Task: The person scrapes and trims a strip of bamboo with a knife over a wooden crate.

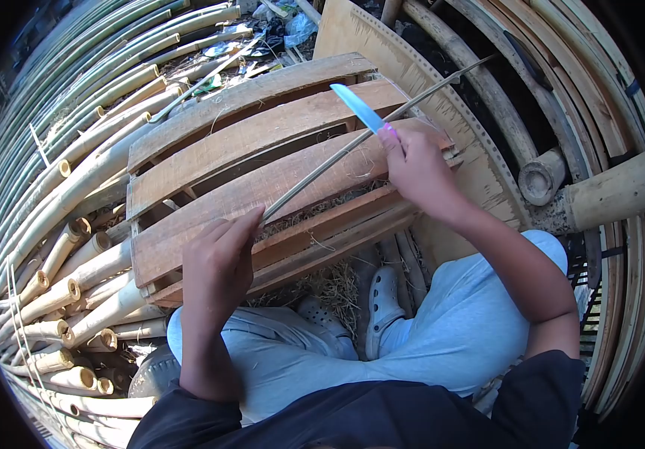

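Note:
A long thin strip [322, 166] runs diagonally over a slatted wooden crate [255, 153], its far end reaching past the crate to the upper right. My left hand [218, 262] is closed round the strip's near end, above the crate's front edge. Over the crate's right side, my right hand [420, 168] grips a knife with a pale blue blade [358, 107] pointing up and left. The blade's lower part meets or crosses the strip just beyond my right fingers. The knife's handle is mostly hidden in my right hand.
Stacked bamboo poles [75, 288] fill the left side. A thin curved board [480, 179] lies behind and right of the crate. A thick bamboo piece [614, 191] and long wooden strips [629, 314] are at the right. My legs and grey clogs [384, 303] are below the crate.

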`<state>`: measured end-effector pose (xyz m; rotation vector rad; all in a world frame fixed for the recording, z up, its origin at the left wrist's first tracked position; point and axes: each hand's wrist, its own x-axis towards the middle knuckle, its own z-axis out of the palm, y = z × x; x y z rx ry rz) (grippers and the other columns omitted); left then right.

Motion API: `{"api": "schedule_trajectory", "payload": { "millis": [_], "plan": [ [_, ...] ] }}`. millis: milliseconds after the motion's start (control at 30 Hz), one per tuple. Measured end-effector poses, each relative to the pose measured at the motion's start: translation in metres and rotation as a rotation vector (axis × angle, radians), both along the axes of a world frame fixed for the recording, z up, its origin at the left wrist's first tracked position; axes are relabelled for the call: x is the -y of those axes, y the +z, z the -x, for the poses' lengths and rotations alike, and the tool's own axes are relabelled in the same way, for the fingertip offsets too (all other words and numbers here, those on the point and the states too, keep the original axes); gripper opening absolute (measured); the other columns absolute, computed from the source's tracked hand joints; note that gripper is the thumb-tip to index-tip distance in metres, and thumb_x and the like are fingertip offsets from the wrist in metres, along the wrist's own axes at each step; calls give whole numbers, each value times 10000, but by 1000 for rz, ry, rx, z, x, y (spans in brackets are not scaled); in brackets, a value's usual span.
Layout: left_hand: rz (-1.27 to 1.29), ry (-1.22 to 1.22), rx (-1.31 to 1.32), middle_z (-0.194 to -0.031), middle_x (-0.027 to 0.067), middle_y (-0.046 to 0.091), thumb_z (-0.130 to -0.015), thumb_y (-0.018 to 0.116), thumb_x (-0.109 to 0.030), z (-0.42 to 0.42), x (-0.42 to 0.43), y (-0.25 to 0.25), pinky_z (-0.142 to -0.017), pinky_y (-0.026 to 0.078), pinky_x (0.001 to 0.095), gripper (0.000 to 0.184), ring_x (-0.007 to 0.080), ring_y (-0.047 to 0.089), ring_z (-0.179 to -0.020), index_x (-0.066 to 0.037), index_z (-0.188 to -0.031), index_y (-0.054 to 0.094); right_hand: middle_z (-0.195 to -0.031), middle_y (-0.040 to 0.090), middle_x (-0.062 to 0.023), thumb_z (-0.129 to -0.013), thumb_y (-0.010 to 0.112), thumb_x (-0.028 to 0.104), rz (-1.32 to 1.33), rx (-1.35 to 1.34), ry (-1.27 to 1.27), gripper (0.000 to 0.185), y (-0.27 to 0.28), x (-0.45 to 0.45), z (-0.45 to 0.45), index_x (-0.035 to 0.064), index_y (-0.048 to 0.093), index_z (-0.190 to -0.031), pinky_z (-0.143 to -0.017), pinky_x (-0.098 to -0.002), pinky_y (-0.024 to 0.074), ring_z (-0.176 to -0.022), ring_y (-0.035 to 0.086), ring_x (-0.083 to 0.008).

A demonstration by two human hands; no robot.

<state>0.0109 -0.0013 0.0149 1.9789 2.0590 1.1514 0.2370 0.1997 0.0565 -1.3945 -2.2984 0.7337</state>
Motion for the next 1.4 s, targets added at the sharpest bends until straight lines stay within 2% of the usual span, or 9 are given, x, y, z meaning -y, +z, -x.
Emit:
{"api": "schedule_trajectory", "payload": {
  "millis": [167,333,633,767,833,900,933,1300,1400],
  "plan": [
    [22,-8,-2,-814,172,703,-930,713,18,-1,0,3,-674,533,386,280,337,695,-721,-48,-1198,762,-762,647,-283,-1100,541,312,82,-74,302,418,4,29,7,-56,648,-934,-669,-533,475,-735,634,-492],
    [-35,-8,-36,-820,132,709,-895,713,14,-1,0,2,-622,523,417,296,307,691,-722,-59,-1179,750,-707,630,-252,-1111,515,337,81,37,11,457,10,0,3,-54,649,-916,-638,-515,474,-681,643,-453],
    [-72,6,-40,-800,141,705,-897,716,14,-1,-1,-2,-621,526,412,275,311,690,-712,-50,-1161,759,-668,601,-222,-1123,499,314,15,-12,76,443,3,-5,5,-47,641,-909,-615,-503,465,-606,607,-379],
    [-85,0,-24,-794,142,701,-900,717,13,-1,-2,-2,-619,523,413,276,311,689,-712,-49,-1166,758,-735,631,-280,-1115,507,316,220,-110,226,430,-6,57,17,-55,638,-941,-657,-526,479,-730,632,-508],
    [-77,-7,-23,-801,144,705,-900,717,13,-2,-2,0,-616,521,413,272,314,690,-710,-47,-1161,758,-627,480,-140,-1130,523,328,210,-157,244,454,-17,63,16,-41,569,-868,-578,-418,396,-588,420,-193],
    [-71,1,-15,-809,146,709,-902,721,9,0,-2,-1,-613,520,413,261,315,691,-709,-47,-1154,760,-620,452,-82,-1134,518,353,210,-123,246,475,-4,38,13,-26,565,-851,-562,-396,381,-586,404,-156],
    [-72,12,-5,-818,148,713,-905,724,6,0,-2,-1,-611,519,414,250,315,691,-707,-46,-1147,761,-621,558,-197,-1132,486,349,230,-92,100,492,-2,25,14,-47,632,-880,-572,-465,455,-538,548,-315],
    [-83,158,151,-884,150,767,-908,799,-53,-7,2,4,-671,575,343,161,271,760,-762,-40,-1068,789,-613,547,-193,-1117,527,330,286,-151,175,455,-3,43,21,-50,618,-884,-568,-473,434,-532,518,-300],
    [-85,160,178,-907,146,785,-899,814,-39,-7,1,4,-712,585,306,149,219,773,-795,-21,-1046,799,-675,610,-248,-1114,527,313,206,-87,223,436,-7,58,23,-48,623,-891,-593,-505,449,-615,624,-424]
  ]
}}
